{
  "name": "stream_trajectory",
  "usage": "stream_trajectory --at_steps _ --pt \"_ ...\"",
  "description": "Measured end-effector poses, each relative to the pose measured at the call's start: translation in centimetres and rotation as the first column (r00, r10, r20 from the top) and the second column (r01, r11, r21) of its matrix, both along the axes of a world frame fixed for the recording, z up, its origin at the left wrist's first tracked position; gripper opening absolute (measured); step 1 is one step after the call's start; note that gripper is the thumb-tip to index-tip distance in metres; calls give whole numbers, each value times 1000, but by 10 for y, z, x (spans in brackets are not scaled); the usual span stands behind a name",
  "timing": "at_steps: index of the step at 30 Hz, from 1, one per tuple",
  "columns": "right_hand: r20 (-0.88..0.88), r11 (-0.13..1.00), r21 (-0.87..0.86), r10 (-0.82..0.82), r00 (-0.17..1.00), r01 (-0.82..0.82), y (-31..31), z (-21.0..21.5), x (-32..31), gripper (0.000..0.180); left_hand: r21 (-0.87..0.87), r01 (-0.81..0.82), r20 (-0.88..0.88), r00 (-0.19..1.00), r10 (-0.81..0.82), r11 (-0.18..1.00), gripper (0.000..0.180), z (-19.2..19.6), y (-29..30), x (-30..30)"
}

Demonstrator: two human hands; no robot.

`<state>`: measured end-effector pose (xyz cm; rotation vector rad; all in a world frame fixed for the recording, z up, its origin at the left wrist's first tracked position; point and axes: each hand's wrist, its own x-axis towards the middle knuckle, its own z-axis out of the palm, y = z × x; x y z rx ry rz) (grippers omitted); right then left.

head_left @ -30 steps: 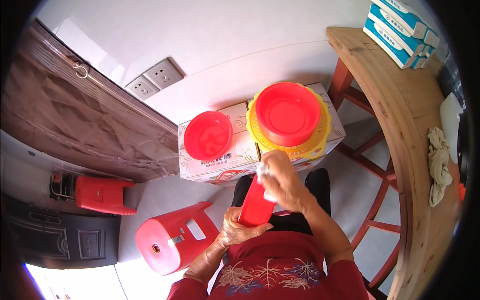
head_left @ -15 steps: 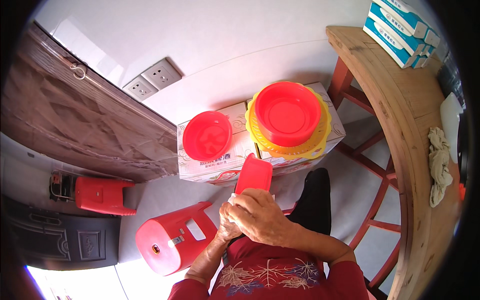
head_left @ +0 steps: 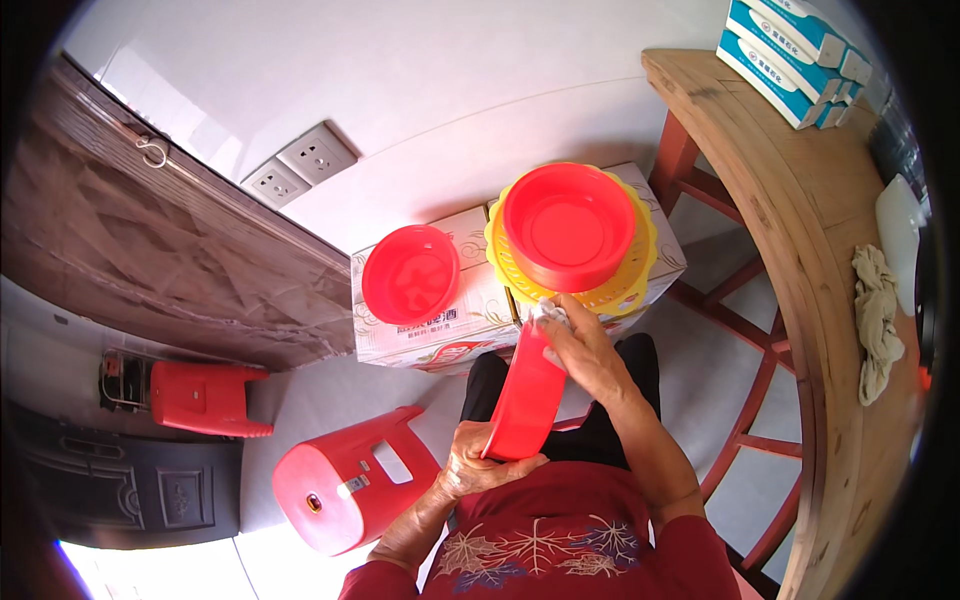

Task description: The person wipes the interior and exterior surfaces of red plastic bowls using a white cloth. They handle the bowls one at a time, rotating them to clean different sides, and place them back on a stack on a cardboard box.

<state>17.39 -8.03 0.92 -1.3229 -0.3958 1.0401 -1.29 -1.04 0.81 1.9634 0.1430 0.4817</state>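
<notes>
A red plastic basin [head_left: 528,393] is held on its side above my lap, its outer wall towards the right. My left hand [head_left: 482,462] grips its near end, with the thumb along the rim. At the far end my right hand [head_left: 592,358] presses a crumpled white cloth or tissue [head_left: 549,314] against the basin's rim. Just beyond stands a deeper red basin [head_left: 570,222] inside a yellow plastic colander [head_left: 642,245]. To its left, a second red basin [head_left: 411,275] with a little water or shine at its bottom sits on a carton.
Two printed cartons [head_left: 478,335] stand against the wall. A red plastic stool [head_left: 325,500] lies at the left, another red stool [head_left: 205,397] farther off. On the right, a curved wooden table [head_left: 800,220] bears tissue boxes [head_left: 780,60] and a beige rag [head_left: 877,325].
My hands have moved apart: the right went forward with the white cloth to the basin's far end, the left stayed at its near end. The basin has turned onto its side and come nearer.
</notes>
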Motion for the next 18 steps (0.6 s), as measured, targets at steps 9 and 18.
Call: stream_trajectory --at_steps 9,18 --pt "931 939 284 -221 291 -196 -15 19 -59 24 -124 -172 -13 985 171 977 40 -28 6 -9" --pt "63 945 299 118 991 -132 -10 -9 3 19 23 21 147 989 -25 999 27 6 1 -6"
